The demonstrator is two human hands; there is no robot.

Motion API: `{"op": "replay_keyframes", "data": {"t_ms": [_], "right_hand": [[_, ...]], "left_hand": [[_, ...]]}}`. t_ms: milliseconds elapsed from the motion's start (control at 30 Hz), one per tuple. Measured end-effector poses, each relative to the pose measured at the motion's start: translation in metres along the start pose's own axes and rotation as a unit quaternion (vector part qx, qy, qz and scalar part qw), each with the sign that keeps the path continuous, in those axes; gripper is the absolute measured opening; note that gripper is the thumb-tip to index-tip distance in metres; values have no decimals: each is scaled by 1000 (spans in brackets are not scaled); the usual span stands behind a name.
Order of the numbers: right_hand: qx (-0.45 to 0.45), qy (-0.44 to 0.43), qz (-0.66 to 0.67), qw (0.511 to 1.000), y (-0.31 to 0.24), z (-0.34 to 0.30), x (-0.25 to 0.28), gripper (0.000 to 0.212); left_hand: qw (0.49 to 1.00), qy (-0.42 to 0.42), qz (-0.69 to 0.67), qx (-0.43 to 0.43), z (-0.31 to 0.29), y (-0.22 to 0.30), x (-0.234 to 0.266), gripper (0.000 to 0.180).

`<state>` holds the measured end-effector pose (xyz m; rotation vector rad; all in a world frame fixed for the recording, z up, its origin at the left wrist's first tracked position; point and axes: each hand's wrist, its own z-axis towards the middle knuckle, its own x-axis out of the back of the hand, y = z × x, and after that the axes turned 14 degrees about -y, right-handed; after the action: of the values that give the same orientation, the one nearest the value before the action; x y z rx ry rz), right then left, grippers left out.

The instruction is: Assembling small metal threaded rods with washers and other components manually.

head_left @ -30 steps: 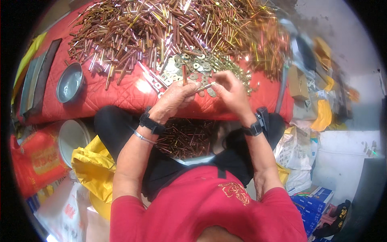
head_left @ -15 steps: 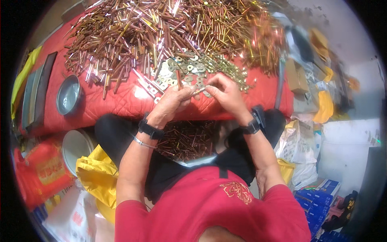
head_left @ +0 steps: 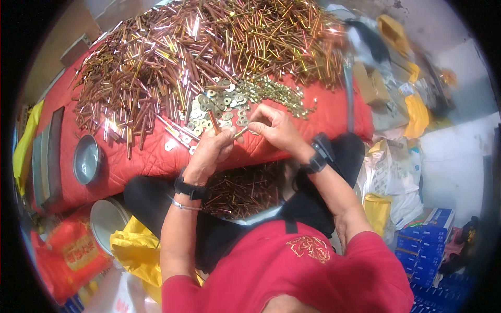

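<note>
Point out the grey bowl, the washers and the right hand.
Grey bowl (head_left: 87,159), head view: its bare inside.
Washers (head_left: 220,100), head view: the pile's middle.
Right hand (head_left: 278,129), head view: its back.

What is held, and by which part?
The left hand grips a coppery rod by its lower end and a shiny rod by its left end; the right hand pinches at its right end.

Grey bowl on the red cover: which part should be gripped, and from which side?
Probably the right rim of the grey bowl, coming from the right: its open mouth leaves a rim to pinch, red cover shows beside it, and the left hand is on that side; flat boards lie to its left.
</note>
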<state>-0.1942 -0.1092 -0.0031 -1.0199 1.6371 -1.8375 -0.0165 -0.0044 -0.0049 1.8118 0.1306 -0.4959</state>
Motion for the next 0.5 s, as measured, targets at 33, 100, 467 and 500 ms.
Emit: {"op": "replay_keyframes", "data": {"t_ms": [33, 100, 467, 500], "right_hand": [[-31, -20, 38, 999, 0, -1, 4, 29], [-72, -54, 45, 995, -4, 0, 14, 33], [9, 84, -209, 974, -15, 24, 42, 37], [50, 118, -286, 950, -14, 35, 46, 32]], "left_hand": [[1000, -6, -5, 2, -1, 1, -2, 28], [1000, -16, -17, 7, -2, 4, -6, 28], [984, -104, 143, -31, -11, 5, -9, 29], [979, -96, 167, -60, -10, 5, -10, 31]]}}
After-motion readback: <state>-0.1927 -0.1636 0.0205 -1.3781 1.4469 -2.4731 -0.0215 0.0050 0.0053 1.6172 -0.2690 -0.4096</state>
